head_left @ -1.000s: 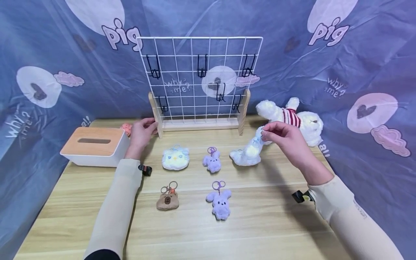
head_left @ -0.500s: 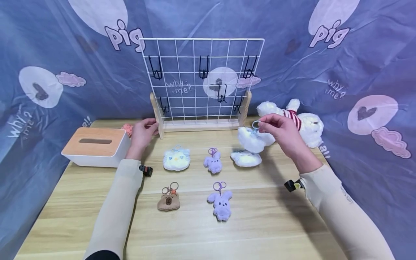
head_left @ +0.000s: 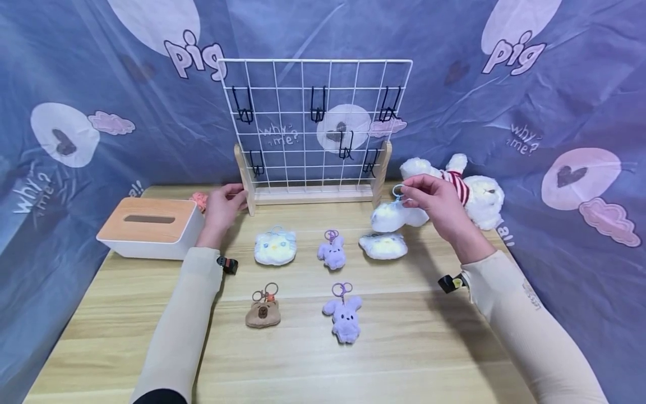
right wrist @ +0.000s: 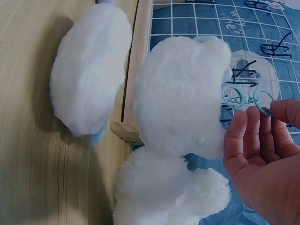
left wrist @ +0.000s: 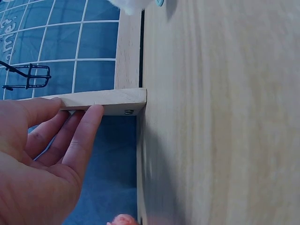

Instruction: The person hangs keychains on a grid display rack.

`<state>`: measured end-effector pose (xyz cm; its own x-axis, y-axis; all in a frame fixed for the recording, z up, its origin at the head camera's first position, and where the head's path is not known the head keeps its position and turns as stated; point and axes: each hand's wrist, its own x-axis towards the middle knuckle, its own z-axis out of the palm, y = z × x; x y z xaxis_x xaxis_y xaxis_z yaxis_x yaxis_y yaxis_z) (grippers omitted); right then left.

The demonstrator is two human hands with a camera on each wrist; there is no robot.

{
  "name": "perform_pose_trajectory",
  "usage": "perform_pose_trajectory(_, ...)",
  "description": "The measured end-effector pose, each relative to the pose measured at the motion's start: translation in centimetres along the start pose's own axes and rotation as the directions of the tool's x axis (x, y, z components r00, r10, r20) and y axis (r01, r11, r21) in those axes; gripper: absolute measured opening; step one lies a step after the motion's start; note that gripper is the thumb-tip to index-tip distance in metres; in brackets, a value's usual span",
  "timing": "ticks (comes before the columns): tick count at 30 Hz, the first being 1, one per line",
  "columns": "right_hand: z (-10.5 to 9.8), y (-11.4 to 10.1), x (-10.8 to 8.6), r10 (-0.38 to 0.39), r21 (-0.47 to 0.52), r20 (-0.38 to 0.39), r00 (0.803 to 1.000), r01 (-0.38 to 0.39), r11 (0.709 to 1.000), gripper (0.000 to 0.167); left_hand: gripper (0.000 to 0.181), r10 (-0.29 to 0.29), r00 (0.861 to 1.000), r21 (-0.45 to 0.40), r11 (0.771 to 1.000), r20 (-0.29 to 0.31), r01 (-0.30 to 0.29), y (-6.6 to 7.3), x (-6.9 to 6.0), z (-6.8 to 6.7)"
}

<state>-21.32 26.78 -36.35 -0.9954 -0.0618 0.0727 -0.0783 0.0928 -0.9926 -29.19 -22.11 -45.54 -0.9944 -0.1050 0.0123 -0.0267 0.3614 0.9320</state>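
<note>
My right hand [head_left: 434,199] pinches the light-blue key ring [head_left: 397,191] of a white plush keychain [head_left: 391,217], which hangs above the table. In the right wrist view the ring [right wrist: 262,102] sits between thumb and fingers, and the plush [right wrist: 183,96] shows its white back. Below it a second white plush keychain [head_left: 383,247] lies on the table. My left hand [head_left: 222,207] holds the left wooden upright [head_left: 244,179] of a white wire grid rack [head_left: 315,59]; the left wrist view has thumb and fingertips on that upright [left wrist: 117,97].
Black hooks [head_left: 318,106] hang on the grid. A white cat-face keychain [head_left: 275,247], two purple bunny keychains [head_left: 332,252] and a brown capybara keychain [head_left: 263,313] lie in front. A tissue box [head_left: 146,221] stands left; a white plush toy [head_left: 481,199] lies right.
My right hand has raised the white plush keychain slightly by its ring, apart from the one beneath, and it has swung level. My left hand stays at the upright.
</note>
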Motion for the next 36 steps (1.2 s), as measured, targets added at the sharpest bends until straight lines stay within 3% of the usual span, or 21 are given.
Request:
perform_pose_trajectory(8,-0.1,0.0,0.1,-0.043,-0.028,-0.02,0.999,0.042,0.999,0.006,0.041,0.0,1.0,-0.002,1.0,-0.002,0.0,0.0,-0.1,0.1)
perform_pose_trajectory(12,0.2,-0.4,0.4,-0.046,-0.133,-0.04,0.998,0.041,0.99,0.002,0.041,0.001,1.0,-0.005,1.0,-0.001,-0.001,0.0,0.0,0.0)
perform_pose_trajectory(16,0.6,-0.9,0.9,-0.041,-0.206,-0.049,0.998,0.03,0.978,0.012,0.04,0.007,1.0,-0.01,1.0,-0.005,-0.007,0.0,0.0,-0.1)
perform_pose_trajectory(22,0.7,-1.3,1.1,0.041,-0.042,-0.024,0.999,-0.042,0.998,0.004,0.039,0.018,1.0,0.002,1.0,-0.002,-0.018,0.1,0.0,0.0)
perform_pose_trajectory(25,0.8,-1.2,1.1,0.048,0.012,-0.004,0.999,-0.048,0.999,0.004,0.039,0.024,1.0,0.0,1.0,-0.004,-0.024,0.1,0.0,0.0)
perform_pose_trajectory(36,1.5,-0.4,1.9,-0.039,-0.2,-0.011,0.999,0.036,0.979,0.009,0.039,0.017,1.0,-0.007,1.0,-0.004,-0.017,0.3,-0.1,0.0)
